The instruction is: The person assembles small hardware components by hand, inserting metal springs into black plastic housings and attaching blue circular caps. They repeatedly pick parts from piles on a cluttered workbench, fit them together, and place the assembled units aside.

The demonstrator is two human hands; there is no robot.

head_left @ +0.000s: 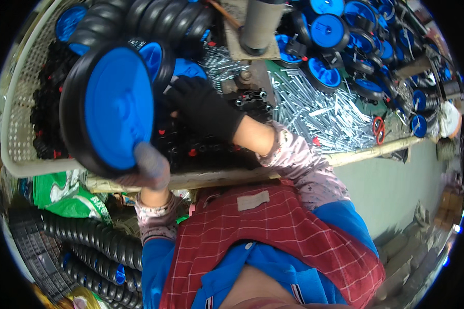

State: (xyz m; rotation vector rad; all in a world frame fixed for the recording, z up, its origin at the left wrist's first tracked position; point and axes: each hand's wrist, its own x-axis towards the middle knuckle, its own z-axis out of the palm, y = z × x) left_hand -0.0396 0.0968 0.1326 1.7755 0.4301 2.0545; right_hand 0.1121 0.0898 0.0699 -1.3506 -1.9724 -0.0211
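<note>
A large wheel point(119, 108) with a blue hub and a black tyre is tilted up at the left, its blue face toward me. My left hand point(152, 167), in a greyish glove, grips its lower rim, thumb on the blue face. My right hand point(203, 107), in a black glove, is closed just right of it. Its fingers are curled beside another blue wheel point(153, 59), over dark parts; what they hold, if anything, is hidden. Small black parts with red bits point(193, 152) lie beneath. Bolts point(325, 110) are heaped to the right.
A pale perforated crate point(21, 105) stands at the left, with rows of black tyres point(165, 20) behind. A grey metal post point(262, 28) rises mid-bench. Blue wheels point(329, 32) pile up far right. Red-handled scissors point(379, 130) lie near the bench edge; stacked tyres point(95, 237) sit lower left.
</note>
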